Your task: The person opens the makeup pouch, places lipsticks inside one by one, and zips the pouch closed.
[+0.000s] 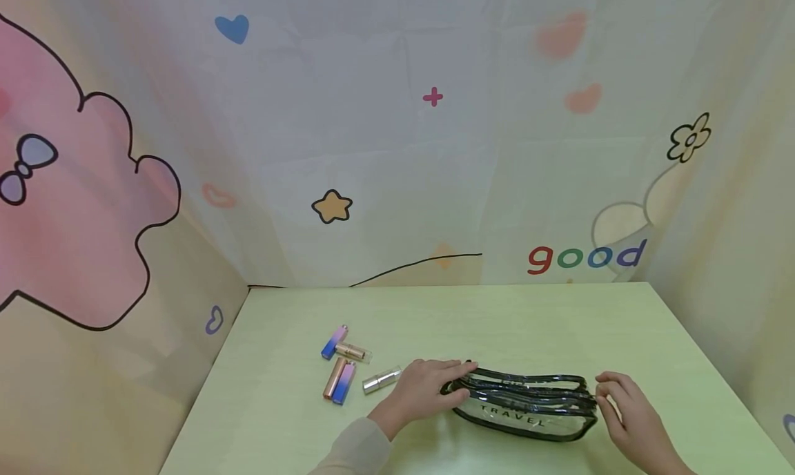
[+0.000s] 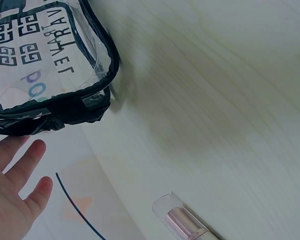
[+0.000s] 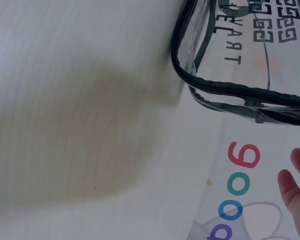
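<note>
A clear toiletry bag (image 1: 528,413) with black edging and the word TRAVEL stands upright on the table. My left hand (image 1: 428,390) grips its left end, thumb on the near side and index finger stretched along the top. In the left wrist view, other fingers (image 2: 37,192) are spread past the bag's edge. At the opposite end, my right hand (image 1: 633,416) pinches the corner by the zip between thumb and curled index finger. Whether a zip pull is in that pinch is hidden. Part of the right hand's spread fingers (image 3: 290,187) shows in the right wrist view.
Left of the bag lie several lipsticks: a silver tube (image 1: 381,380) close to the left hand, a gold tube with a clear cap (image 1: 352,352), a rose-gold tube (image 1: 334,378), and pink-and-blue tubes (image 1: 344,383). A patterned curtain (image 1: 397,150) hangs behind the pale green table (image 1: 279,316).
</note>
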A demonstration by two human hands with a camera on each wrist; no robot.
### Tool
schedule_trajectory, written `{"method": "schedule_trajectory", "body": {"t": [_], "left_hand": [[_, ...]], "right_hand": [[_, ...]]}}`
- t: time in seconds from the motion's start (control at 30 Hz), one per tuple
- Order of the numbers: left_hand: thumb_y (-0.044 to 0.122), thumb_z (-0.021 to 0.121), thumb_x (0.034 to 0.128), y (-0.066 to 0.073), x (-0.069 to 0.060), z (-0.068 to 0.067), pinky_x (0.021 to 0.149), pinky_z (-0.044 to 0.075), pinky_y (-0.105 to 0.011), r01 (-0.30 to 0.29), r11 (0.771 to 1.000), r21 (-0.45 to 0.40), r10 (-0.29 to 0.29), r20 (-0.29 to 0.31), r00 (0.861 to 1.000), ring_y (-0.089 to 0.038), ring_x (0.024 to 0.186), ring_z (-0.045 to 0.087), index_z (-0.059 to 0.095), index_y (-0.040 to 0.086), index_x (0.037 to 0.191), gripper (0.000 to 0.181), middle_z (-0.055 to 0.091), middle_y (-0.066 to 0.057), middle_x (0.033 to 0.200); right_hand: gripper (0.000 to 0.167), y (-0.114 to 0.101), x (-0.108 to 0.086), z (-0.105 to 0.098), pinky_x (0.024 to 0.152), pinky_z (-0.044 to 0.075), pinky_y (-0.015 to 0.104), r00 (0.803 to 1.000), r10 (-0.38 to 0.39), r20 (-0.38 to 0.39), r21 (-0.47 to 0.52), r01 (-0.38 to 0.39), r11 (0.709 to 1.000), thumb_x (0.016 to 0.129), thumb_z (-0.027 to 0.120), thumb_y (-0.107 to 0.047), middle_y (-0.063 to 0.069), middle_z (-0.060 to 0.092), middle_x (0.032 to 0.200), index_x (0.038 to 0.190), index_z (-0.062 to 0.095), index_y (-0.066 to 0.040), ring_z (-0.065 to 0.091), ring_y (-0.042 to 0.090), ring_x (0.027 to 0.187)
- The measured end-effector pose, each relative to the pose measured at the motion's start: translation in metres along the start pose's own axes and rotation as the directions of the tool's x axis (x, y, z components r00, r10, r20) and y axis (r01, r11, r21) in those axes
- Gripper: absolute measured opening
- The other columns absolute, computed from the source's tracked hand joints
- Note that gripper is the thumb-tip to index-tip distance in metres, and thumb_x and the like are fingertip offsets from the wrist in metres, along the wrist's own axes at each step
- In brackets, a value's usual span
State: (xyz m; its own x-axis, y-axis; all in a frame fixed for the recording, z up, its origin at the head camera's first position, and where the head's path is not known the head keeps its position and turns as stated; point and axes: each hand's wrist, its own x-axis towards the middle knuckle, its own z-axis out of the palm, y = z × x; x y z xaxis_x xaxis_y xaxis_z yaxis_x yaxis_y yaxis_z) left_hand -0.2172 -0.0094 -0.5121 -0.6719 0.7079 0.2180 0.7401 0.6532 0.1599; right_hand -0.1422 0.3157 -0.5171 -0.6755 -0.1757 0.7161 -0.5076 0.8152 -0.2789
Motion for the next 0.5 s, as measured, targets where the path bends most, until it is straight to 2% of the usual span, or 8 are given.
{"method": "schedule_trajectory", "body": {"t": [0.1, 0.3, 0.5], "left_hand": [[0.051, 0.029, 0.0902, 0.0, 0.0, 0.0, 0.073, 0.044, -0.027, -0.001, 1.0, -0.001, 0.001, -0.004, 1.0, -0.012, 0.099, 0.059, 0.034, 0.038, 0.134, 0.046, 0.054, 0.009, 0.124], [0.051, 0.029, 0.0903, 0.001, 0.0, -0.001, 0.072, 0.044, -0.027, 0.005, 1.0, -0.01, -0.005, 0.001, 1.0, -0.012, 0.1, 0.059, 0.035, 0.036, 0.133, 0.046, 0.054, 0.008, 0.124], [0.051, 0.029, 0.0902, 0.001, 0.0, -0.001, 0.069, 0.043, -0.024, 0.005, 1.0, -0.013, -0.004, 0.003, 1.0, -0.011, 0.099, 0.059, 0.034, 0.037, 0.134, 0.046, 0.054, 0.008, 0.124]], "right_hand": [[0.018, 0.001, -0.003, 0.001, 0.076, 0.031, 0.01, 1.0, 0.02, -0.003, -0.009, -0.02, 1.0, 0.071, 0.058, 0.01, 0.01, 0.053, 0.093, 0.071, 0.05, -0.007, 0.039, -0.004, 0.096], [0.021, 0.004, -0.009, 0.001, 0.059, 0.037, 0.011, 0.998, 0.056, -0.003, -0.033, -0.056, 0.998, 0.069, 0.058, 0.013, 0.007, 0.053, 0.092, 0.072, 0.051, -0.007, 0.034, -0.016, 0.093], [0.007, 0.005, -0.012, 0.001, 0.063, 0.037, 0.008, 0.999, 0.032, -0.043, -0.002, -0.032, 0.999, 0.08, 0.052, 0.005, 0.008, 0.053, 0.088, 0.079, 0.055, -0.001, 0.036, -0.016, 0.092]]}}
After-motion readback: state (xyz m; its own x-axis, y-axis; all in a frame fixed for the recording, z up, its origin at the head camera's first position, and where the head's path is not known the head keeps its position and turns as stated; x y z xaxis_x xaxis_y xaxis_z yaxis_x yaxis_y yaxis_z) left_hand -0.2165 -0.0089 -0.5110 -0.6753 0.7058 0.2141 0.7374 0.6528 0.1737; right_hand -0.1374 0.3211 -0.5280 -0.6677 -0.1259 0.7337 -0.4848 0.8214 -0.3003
